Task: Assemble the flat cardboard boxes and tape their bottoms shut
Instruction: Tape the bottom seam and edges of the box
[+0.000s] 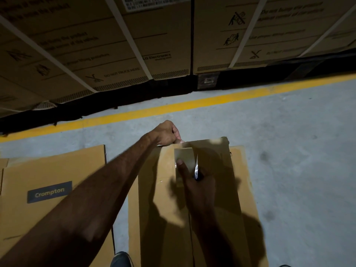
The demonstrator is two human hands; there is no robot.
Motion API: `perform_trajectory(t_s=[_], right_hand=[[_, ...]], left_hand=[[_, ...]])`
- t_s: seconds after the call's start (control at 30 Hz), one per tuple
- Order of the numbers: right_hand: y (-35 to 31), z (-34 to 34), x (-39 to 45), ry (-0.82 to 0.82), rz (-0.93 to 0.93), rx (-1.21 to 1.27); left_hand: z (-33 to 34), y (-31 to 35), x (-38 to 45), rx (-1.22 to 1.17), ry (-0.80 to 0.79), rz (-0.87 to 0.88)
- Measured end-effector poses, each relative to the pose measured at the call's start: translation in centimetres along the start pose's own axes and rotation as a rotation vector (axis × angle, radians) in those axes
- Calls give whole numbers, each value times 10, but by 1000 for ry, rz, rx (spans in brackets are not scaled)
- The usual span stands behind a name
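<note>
The right hand [196,182] gripped a pair of scissors [196,168], its thumb pressed onto a strip of tape [185,158] on the upturned cardboard box [167,189]. The left hand [165,133] was curled over the box's far edge, pinching the tape end there. The box stood on the grey floor [298,151] before the person, beside flat Crompton cartons [48,176].
</note>
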State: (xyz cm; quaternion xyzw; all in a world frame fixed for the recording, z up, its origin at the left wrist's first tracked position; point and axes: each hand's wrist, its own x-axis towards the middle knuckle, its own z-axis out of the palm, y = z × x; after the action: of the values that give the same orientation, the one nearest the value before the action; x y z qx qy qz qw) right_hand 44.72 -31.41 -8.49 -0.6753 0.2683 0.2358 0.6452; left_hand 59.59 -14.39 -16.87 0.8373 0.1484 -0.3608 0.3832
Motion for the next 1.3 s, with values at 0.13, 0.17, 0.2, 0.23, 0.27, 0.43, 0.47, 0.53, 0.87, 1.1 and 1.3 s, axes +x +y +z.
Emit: perform_trajectory(t_s=[0.13, 0.17, 0.2, 0.23, 0.27, 0.43, 0.47, 0.53, 0.87, 1.1, 1.3], right_hand=[[-4, -2, -1, 22, 8, -3], [-5, -2, -1, 20, -5, -7], [-6, -3, -2, 20, -18, -7], [-6, -3, -1, 25, -32, -5], [-7, -3, -2, 28, -40, -5], [-2, -3, 1, 46, -26, -14], [-2, -3, 2, 50, -30, -19], [-1, -3, 2, 43, -35, -15], [7, -8, 5, -6, -91, -3], [13, -7, 2, -28, -1, 6], [6, -11, 10, -13, -55, -8]], left_hand=[[5, -6, -17, -160, -4, 74], [4, -9, -24, -205, -26, 83], [3, -9, -31, -222, -49, 92], [1, -10, -37, -227, -58, 99], [-2, -10, -42, -216, -56, 108], [-2, 1, -58, 92, 49, 144], [-3, 0, -58, 178, 70, 127], [-6, -3, -58, 295, 112, 94], [5, -4, -55, 117, 37, 218], [11, -8, -58, -23, 10, 195], [15, -9, -58, -81, 5, 237]])
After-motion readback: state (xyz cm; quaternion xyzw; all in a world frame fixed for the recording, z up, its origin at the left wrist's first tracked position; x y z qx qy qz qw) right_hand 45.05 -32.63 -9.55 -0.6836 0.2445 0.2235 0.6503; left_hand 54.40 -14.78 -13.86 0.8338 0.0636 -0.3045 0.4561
